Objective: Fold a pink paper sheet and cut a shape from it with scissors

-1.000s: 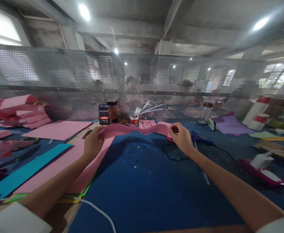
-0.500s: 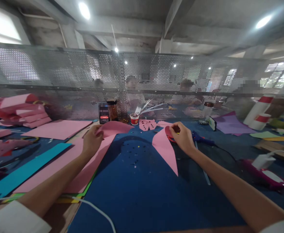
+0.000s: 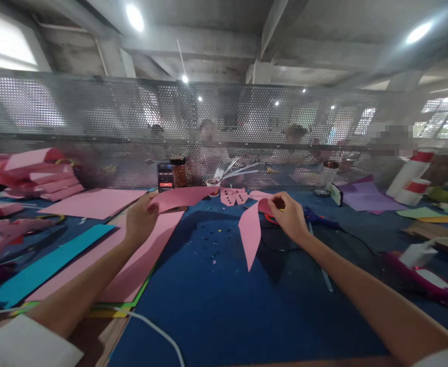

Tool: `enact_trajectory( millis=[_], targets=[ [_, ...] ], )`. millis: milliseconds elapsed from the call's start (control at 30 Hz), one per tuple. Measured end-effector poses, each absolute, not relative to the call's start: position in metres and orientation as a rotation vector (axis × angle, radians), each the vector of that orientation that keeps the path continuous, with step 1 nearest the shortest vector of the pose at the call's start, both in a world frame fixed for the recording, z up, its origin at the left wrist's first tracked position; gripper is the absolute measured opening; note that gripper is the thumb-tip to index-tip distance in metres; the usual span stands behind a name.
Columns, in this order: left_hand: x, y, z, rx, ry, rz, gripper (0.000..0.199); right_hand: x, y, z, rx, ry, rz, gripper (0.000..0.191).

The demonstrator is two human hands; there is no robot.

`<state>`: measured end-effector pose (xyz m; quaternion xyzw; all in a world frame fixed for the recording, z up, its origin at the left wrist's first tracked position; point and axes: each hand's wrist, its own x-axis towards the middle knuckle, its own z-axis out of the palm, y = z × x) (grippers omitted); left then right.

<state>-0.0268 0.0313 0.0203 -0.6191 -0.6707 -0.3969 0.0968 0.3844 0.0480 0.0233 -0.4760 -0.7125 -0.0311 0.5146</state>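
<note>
My left hand (image 3: pixel 141 220) is closed on one end of a pink paper piece (image 3: pixel 187 198), which stretches to the right above the table. On the other side, my right hand (image 3: pixel 289 216) pinches a second pink paper piece (image 3: pixel 249 237); it curls over at the top and hangs down to a point. The two pieces are apart. Under my left forearm lie large pink paper sheets (image 3: pixel 157 239) on green and yellow ones. Small pink paper shapes with black dots (image 3: pixel 234 197) sit beyond, between the hands. Something red and yellow (image 3: pixel 271 218) is partly hidden behind my right hand.
A blue glue gun (image 3: pixel 321 219) with a cord lies right of my right hand. A pink glue gun (image 3: pixel 7 232) and a teal strip (image 3: pixel 55 265) are at left. A cup with sticks (image 3: pixel 214 182), a phone (image 3: pixel 165 178) and jars line the perforated screen (image 3: pixel 239 117).
The right paper piece has turned, and its hanging tip has swung left. The left piece now reaches slightly farther right and looks flatter, with my left hand shifted a little left.
</note>
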Motion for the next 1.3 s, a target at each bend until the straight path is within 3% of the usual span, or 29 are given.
enact_trajectory(
  millis=[200, 300, 633, 733, 833, 967, 1300],
  targets=[
    [-0.039, 0.008, 0.039, -1.732, -1.943, -0.981, 0.038, 0.384, 0.047, 0.025, -1.127, -1.714, -0.078, 0.011],
    [-0.044, -0.013, 0.042, -1.675, -1.854, -0.696, 0.037, 0.385, 0.047, 0.027, -1.107, -1.712, -0.087, 0.01],
    [-0.095, -0.065, 0.022, -1.747, -1.926, -0.169, 0.044, 0.389, 0.042, 0.048, -1.044, -1.697, -0.118, 0.008],
    [-0.086, -0.073, 0.02, -2.018, -1.767, -0.302, 0.052, 0.39, 0.04, 0.053, -1.038, -1.697, -0.138, 0.007],
    [-0.044, -0.079, 0.022, -2.353, -1.692, -0.507, 0.043, 0.392, 0.035, 0.054, -1.039, -1.707, -0.132, 0.006],
    [0.014, -0.066, 0.024, -2.701, -1.632, -0.394, 0.035, 0.394, 0.025, 0.053, -1.053, -1.718, -0.103, 0.007],
    [-0.002, -0.004, -0.004, -2.354, -1.787, -0.252, 0.043, 0.399, 0.03, 0.027, -1.098, -1.745, -0.069, 0.005]
  ],
)
